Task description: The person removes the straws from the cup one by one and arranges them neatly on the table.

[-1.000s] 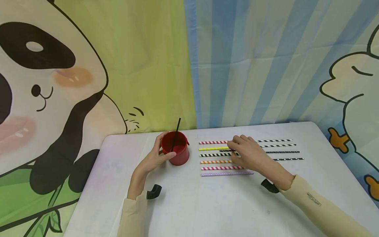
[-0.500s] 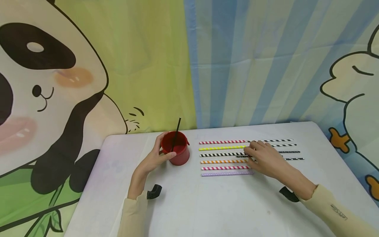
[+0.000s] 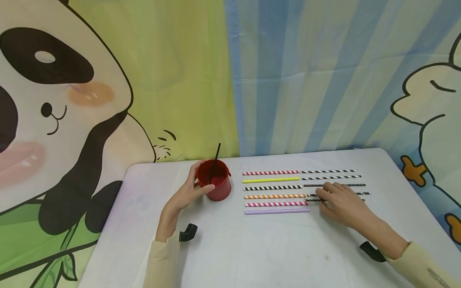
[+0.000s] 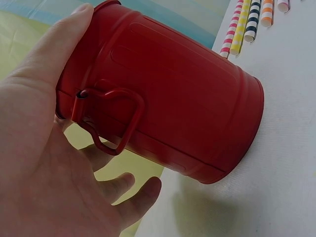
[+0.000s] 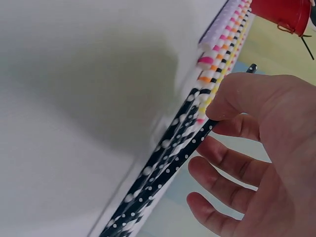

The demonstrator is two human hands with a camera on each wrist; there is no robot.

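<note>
My left hand [image 3: 185,194] grips a small red metal bucket [image 3: 220,193] near its rim, thumb on the near side. Inside the bucket leans a thin black straw [image 3: 217,152]. In the left wrist view, a wire handle [image 4: 136,121] shows on the bucket's side. My right hand [image 3: 345,205] pinches a black straw with white dots [image 5: 170,174] between thumb and index finger; the other fingers are loosely bent. In the head view, this straw [image 3: 312,200] lies level, just nearer than the lowest straw of the right column [image 3: 364,193].
A left column of paper straws runs from red-striped [image 3: 270,173] through yellow [image 3: 270,180], black-striped [image 3: 272,187], orange [image 3: 275,196] and pink [image 3: 276,204] to lilac [image 3: 277,211]. Black-and-white straws [image 3: 329,171] continue them rightward. Printed curtains [image 3: 288,80] hang behind the white table [image 3: 270,252].
My right hand has carried the dotted straw rightward and toward me, from over the left column to below the right column. The left hand and bucket have stayed in place.
</note>
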